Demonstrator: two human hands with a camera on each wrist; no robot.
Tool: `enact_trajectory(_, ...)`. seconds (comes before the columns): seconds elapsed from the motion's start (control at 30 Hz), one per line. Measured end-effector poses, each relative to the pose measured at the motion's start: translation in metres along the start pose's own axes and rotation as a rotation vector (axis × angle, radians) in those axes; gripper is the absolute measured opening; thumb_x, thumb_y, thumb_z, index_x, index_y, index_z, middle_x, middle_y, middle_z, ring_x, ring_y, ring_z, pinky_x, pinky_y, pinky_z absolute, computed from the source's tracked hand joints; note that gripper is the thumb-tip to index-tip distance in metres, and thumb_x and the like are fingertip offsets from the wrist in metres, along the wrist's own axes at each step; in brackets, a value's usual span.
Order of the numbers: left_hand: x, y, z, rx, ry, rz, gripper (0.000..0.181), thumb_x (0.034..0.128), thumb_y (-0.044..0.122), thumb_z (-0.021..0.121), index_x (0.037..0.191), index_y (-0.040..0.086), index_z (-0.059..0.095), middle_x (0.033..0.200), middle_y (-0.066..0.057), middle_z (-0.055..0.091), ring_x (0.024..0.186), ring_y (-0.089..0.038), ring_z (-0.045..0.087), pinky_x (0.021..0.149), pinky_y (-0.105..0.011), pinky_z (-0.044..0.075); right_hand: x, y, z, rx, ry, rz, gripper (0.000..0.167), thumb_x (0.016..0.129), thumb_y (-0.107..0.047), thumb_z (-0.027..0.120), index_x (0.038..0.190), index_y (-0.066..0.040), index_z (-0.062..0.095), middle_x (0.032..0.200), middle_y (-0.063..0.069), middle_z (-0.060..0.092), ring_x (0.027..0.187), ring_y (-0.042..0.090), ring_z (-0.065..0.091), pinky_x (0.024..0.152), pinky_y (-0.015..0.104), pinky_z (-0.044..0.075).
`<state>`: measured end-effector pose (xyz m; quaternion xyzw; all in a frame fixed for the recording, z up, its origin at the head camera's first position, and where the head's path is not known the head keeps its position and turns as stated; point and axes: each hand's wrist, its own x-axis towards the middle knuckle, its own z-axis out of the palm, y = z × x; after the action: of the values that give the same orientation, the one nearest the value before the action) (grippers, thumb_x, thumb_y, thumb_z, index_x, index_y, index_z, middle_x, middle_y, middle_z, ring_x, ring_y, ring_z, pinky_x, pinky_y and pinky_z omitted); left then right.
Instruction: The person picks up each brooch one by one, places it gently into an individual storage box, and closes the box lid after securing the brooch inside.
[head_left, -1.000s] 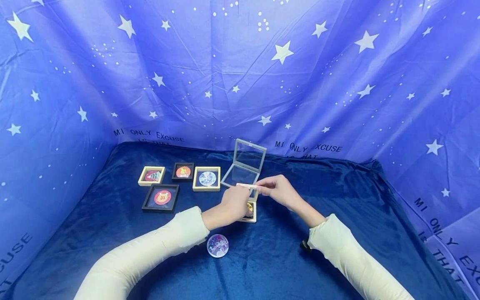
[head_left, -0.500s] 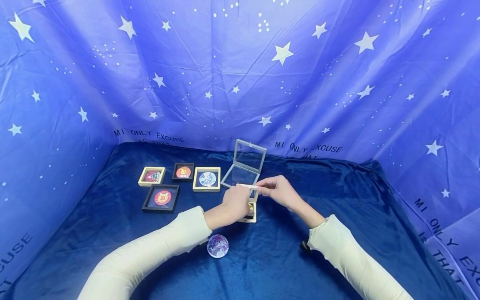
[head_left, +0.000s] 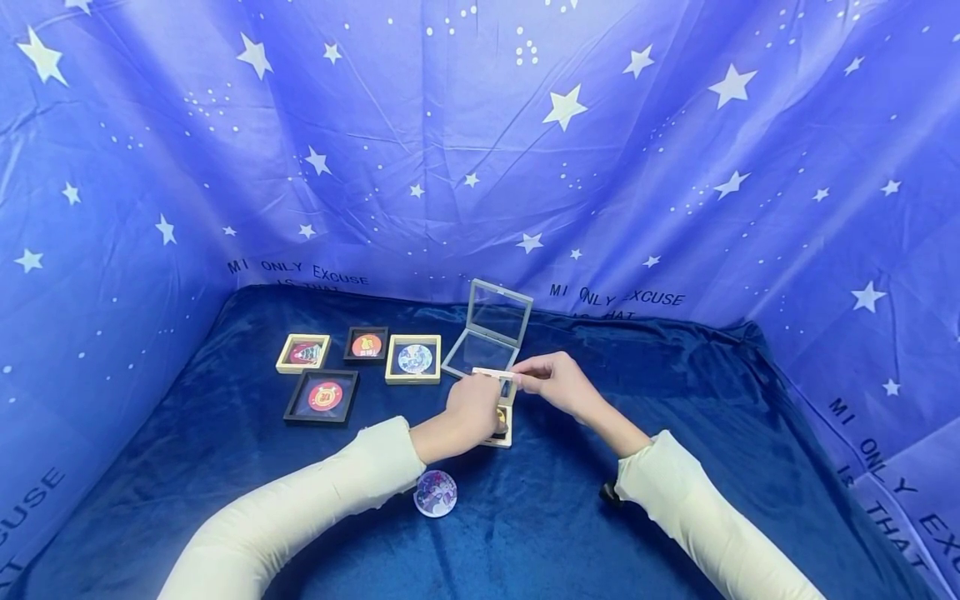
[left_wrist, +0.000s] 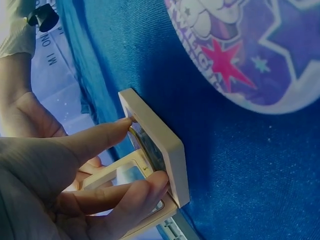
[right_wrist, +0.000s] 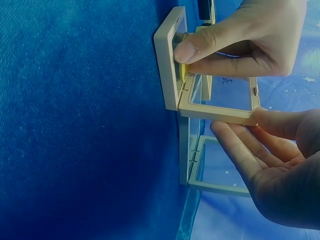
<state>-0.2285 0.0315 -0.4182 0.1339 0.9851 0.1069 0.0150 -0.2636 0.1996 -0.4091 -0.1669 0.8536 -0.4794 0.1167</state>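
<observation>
left sleeve [head_left: 322, 482] nudged nearer the cream case [right_wrist: 165, 65], my left hand [head_left: 471, 408] pinches a badge [right_wrist: 183, 74] inside; its lid [right_wrist: 217, 116] could knock that loose if my right hand [head_left: 558, 382], gripping it, slips

yellow disc [right_wrist: 183, 74] mostly behind left hand [head_left: 472, 408], purple badge [left_wrist: 255, 55] chopped off in left wrist view, right sleeve [head_left: 712, 508] running off head view's bottom edge
</observation>
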Motion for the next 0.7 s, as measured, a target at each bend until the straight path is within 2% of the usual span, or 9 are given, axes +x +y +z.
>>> enact_trajectory(0.3,-0.0029,-0.0016,0.0042,0.036,0.048,0.039,0.038,0.0718,0.038,0.093,0.086,0.008,0.076,0.08,-0.005,0.073,0.071,-0.022,0.071,0.058,-0.035,0.057,0.0021,0.0041,0.0013,-0.005,0.003,-0.032,0.018,0.096,-0.006,0.068,0.109,0.003,0.076,0.099,0.023,0.076,0.095,0.039,0.073,0.085,0.05,0.06)
enact_trajectory(0.7,-0.0034,-0.0012,0.0038,0.048,0.033,0.024,0.041,0.0728,0.042,0.092,0.09,0.008,0.075,0.082,-0.005,0.074,0.077,-0.023,0.072,0.061,-0.036,0.058,0.0019,0.002,0.001,-0.008,0.004,-0.023,0.018,0.097,-0.005,0.067,0.11,0.003,0.076,0.101,0.022,0.077,0.096,0.04,0.072,0.086,0.05,0.059)
